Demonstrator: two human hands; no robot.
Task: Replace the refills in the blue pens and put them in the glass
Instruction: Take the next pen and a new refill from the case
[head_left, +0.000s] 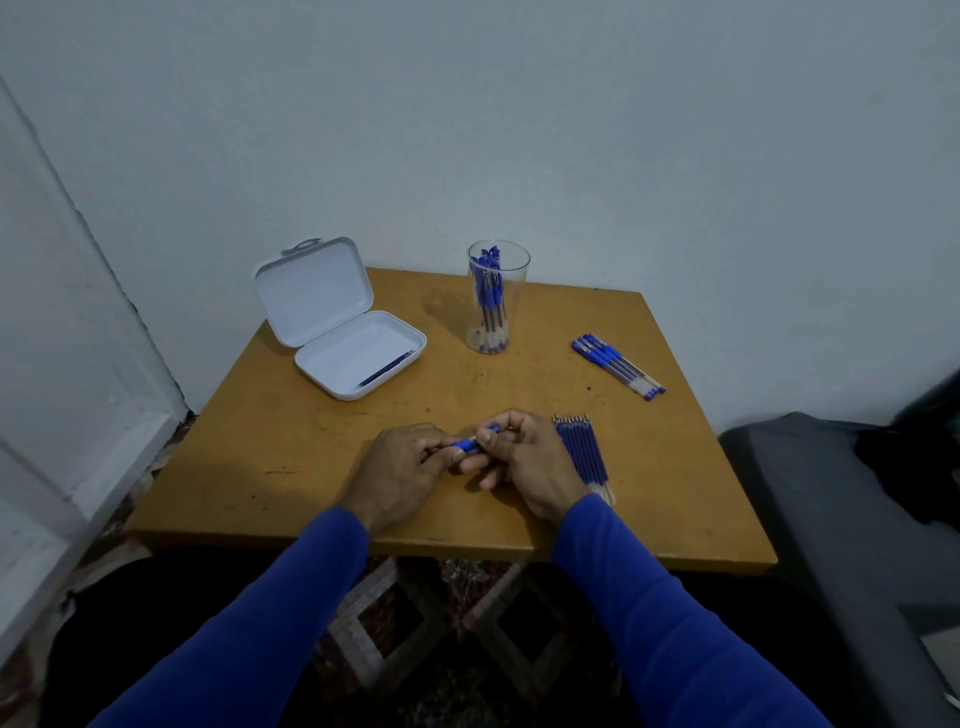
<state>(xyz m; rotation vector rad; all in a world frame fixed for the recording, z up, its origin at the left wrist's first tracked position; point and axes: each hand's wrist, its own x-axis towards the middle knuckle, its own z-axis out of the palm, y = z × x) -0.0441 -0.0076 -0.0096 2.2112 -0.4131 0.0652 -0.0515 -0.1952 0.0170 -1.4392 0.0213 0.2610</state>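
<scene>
Blue pen (474, 442) sits low over the ochre wooden surface (311, 441), pinched at both ends: left hand (402, 475) and right hand (524, 465) meet at centre, fingers curled round it. Refills (584, 452) lie at three o'clock, just beside the right hand. Glass (493, 301) (pens inside) stands at twelve, loose pens (618, 366) at two, an open white case (343, 327) at ten, against a pale wall.

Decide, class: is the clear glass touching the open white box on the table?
Apart. The head view shows the glass standing right of the white box, with bare wooden table plainly visible between them.
</scene>
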